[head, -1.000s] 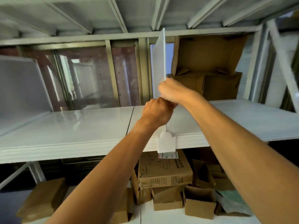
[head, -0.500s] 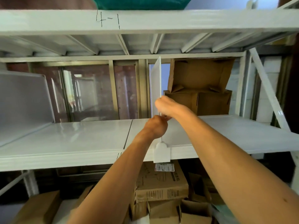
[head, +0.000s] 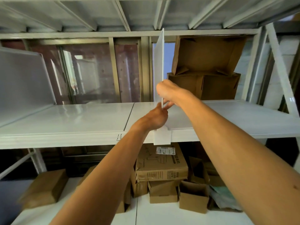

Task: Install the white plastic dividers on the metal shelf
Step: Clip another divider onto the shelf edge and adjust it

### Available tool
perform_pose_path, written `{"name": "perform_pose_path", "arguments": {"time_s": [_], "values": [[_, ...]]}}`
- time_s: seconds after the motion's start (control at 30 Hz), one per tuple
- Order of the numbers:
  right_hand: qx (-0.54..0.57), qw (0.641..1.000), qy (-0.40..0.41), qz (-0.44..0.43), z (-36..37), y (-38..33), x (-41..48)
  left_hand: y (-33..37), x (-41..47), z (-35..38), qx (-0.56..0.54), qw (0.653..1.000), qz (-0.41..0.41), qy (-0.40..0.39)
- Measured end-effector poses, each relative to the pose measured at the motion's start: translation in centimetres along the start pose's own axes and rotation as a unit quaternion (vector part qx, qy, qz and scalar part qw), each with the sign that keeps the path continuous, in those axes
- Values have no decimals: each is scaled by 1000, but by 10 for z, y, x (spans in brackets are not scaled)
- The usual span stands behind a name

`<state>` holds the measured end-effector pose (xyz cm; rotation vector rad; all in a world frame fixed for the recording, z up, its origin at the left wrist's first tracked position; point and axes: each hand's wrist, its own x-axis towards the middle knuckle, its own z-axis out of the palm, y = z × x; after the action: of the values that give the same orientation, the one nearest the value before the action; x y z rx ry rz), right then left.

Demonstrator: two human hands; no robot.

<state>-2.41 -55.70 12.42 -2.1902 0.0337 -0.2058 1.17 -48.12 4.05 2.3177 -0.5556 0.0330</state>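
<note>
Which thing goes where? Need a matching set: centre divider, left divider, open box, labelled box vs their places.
Things:
1. centre divider
2. left divider
3. open cardboard box
4. labelled cardboard box

Places:
A. below the metal shelf, on top of smaller boxes
B. at the shelf's back right
C. upright mid-shelf, held by the left hand and right hand
D. at the shelf's far left

Pairs: 1-C, 2-D, 3-B, 4-A

Left hand (head: 155, 118), right hand (head: 168, 93) bare. Left forearm (head: 103, 172), right forearm (head: 227, 143) bare, unsleeved. Small dark mark (head: 294, 186) on right forearm, 4 o'clock.
</note>
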Motion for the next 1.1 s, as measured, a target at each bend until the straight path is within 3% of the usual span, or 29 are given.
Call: {"name": "perform_pose_path", "arguments": {"time_s": [0.27,0.5,0.63,0.77,0.83,0.97,1.1], "values": [[-21,999,-41,8,-7,0,4,9,-10,-6,31,999,-26,-19],[-7,998,-68,8,-10,2,10,-3,-12,1,-27,998,-19,-45],[-7,997,-79,8,-9,4,15,-9,-20,16,-18,999,-44,-15],[15,998,-56,7,-4,7,19,0,-33,24,73,991,-104,41],[8,999,-42,-5,1,11,22,9,-44,26,135,985,-95,58],[-2,999,-23,-25,9,24,21,8,-52,27,154,983,-88,44],[-138,986,-28,-89,20,57,0,-2,-51,33,154,984,-63,66]]}}
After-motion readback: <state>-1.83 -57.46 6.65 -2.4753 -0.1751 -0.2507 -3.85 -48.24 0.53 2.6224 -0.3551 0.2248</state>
